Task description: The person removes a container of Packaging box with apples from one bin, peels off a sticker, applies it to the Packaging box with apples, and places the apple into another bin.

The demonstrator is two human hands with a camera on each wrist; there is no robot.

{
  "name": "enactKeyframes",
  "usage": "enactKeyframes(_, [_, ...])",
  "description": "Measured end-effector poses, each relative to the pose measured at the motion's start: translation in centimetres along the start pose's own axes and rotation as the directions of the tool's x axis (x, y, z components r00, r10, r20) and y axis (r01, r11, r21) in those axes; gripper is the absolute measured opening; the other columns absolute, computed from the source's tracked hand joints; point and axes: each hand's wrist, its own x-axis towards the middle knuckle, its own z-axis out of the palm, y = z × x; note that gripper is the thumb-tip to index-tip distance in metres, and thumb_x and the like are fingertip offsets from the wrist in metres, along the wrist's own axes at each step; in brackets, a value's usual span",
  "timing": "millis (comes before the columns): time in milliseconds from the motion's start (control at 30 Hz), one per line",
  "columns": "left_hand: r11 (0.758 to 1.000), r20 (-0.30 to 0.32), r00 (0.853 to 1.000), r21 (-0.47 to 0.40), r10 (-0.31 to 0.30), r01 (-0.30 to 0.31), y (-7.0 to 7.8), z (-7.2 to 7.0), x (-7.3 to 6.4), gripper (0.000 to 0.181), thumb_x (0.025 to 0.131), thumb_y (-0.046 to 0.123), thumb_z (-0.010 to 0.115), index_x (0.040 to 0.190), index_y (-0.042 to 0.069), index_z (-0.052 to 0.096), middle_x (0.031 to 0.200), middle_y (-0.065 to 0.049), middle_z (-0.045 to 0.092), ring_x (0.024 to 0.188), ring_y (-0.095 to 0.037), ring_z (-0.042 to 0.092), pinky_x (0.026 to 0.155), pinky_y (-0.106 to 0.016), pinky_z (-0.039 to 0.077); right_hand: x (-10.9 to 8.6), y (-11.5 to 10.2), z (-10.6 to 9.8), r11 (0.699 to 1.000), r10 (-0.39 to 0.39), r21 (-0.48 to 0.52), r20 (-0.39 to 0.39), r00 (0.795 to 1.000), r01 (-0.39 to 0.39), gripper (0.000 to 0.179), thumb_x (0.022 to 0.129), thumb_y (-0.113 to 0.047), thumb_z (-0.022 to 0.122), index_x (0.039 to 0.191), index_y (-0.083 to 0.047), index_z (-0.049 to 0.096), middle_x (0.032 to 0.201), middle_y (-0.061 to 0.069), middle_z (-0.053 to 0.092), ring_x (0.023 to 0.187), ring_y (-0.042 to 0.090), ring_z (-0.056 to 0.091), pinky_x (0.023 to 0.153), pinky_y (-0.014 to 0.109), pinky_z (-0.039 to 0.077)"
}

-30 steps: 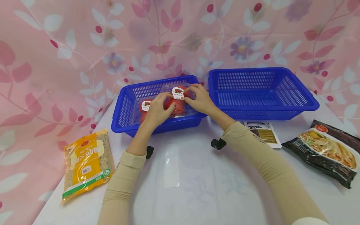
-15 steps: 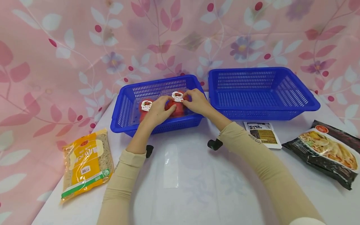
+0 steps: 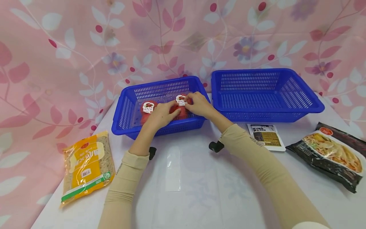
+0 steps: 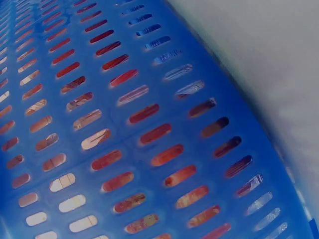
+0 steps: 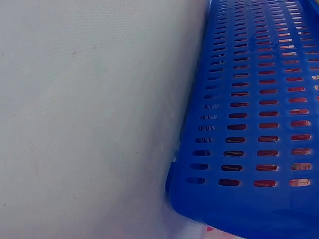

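Both hands reach into the left blue basket (image 3: 178, 128), over a clear plastic box of tomatoes (image 3: 181, 100) with a white label. My left hand (image 3: 161, 115) holds its left side, thumb and fingers bent over the edge. On the right side, my right hand (image 3: 199, 104) grips the same box with curled fingers near the label. A second labelled tomato box (image 3: 148, 107) lies to its left in the basket, partly behind the left hand. Both wrist views face the basket's slotted wall (image 4: 134, 134), red showing through the slots; the fingers are outside those views.
To the right stands another blue basket (image 3: 266, 110). A yellow bag of grain-like food (image 3: 87, 168) lies at the left. At the right are a flat white-edged packet (image 3: 267, 137) and a black noodle pack (image 3: 331, 152). A clear strip (image 3: 172, 168) lies on the white table.
The tomato box between the hands has gone down into the basket from a raised, tilted position. Both hands have lowered slightly with it, and the right forearm has shifted a little left.
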Motion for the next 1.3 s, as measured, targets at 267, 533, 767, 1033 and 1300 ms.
enactKeyframes(267, [0.994, 0.016, 1.000, 0.106, 0.007, -0.008, 0.2, -0.1, 0.2, 0.039, 0.092, 0.039, 0.051, 0.121, 0.014, 0.058, 0.092, -0.011, 0.065, 0.082, -0.028, 0.059, 0.074, -0.045, 0.047, 0.3, -0.3, 0.0, 0.998, 0.001, -0.060, 0.071, 0.997, 0.004, 0.026, 0.086, -0.018, 0.058, 0.108, -0.005, 0.060, 0.086, 0.010, 0.052, 0.099, 0.025, 0.042, 0.076, 0.036, 0.038])
enactKeyframes(533, [0.965, -0.032, 0.999, 0.264, -0.005, 0.013, 0.5, -0.1, 0.3, 0.031, 0.092, 0.034, 0.044, 0.104, 0.016, 0.066, 0.061, -0.004, 0.054, 0.061, -0.027, 0.054, 0.059, -0.040, 0.045, 0.6, -0.4, 0.0, 0.996, -0.011, -0.089, 0.142, 0.990, 0.023, 0.028, 0.087, -0.020, 0.057, 0.112, -0.006, 0.056, 0.103, 0.015, 0.056, 0.110, 0.026, 0.040, 0.085, 0.040, 0.040])
enactKeyframes(767, [0.954, -0.065, 0.998, 0.299, -0.002, 0.022, 0.5, 0.2, 0.0, 0.032, 0.094, 0.034, 0.041, 0.089, 0.014, 0.066, 0.053, -0.003, 0.048, 0.055, -0.026, 0.052, 0.051, -0.039, 0.043, 0.5, -0.5, 0.4, 0.995, 0.003, -0.102, 0.155, 0.988, 0.013, 0.029, 0.087, -0.019, 0.057, 0.114, -0.007, 0.055, 0.117, 0.017, 0.051, 0.115, 0.028, 0.040, 0.091, 0.045, 0.039])
enactKeyframes(1033, [0.974, -0.098, 0.995, 0.218, -0.034, 0.055, 0.4, 0.6, -0.3, 0.030, 0.093, 0.033, 0.044, 0.081, 0.014, 0.064, 0.065, -0.004, 0.055, 0.056, -0.024, 0.053, 0.048, -0.038, 0.042, 0.4, -0.3, 1.2, 0.986, 0.005, -0.169, 0.118, 0.993, 0.015, 0.028, 0.087, -0.020, 0.058, 0.112, -0.008, 0.055, 0.116, 0.017, 0.049, 0.107, 0.030, 0.047, 0.088, 0.044, 0.042])
enactKeyframes(1300, [0.973, -0.159, 0.987, 0.227, 0.011, 0.025, 0.6, 0.5, -0.3, 0.029, 0.091, 0.027, 0.045, 0.077, 0.010, 0.064, 0.076, -0.005, 0.060, 0.064, -0.023, 0.058, 0.053, -0.039, 0.047, -0.2, -0.7, 1.1, 0.960, -0.069, -0.271, 0.008, 0.998, 0.069, 0.022, 0.086, -0.016, 0.055, 0.103, -0.002, 0.060, 0.115, 0.020, 0.051, 0.104, 0.035, 0.049, 0.089, 0.045, 0.039])
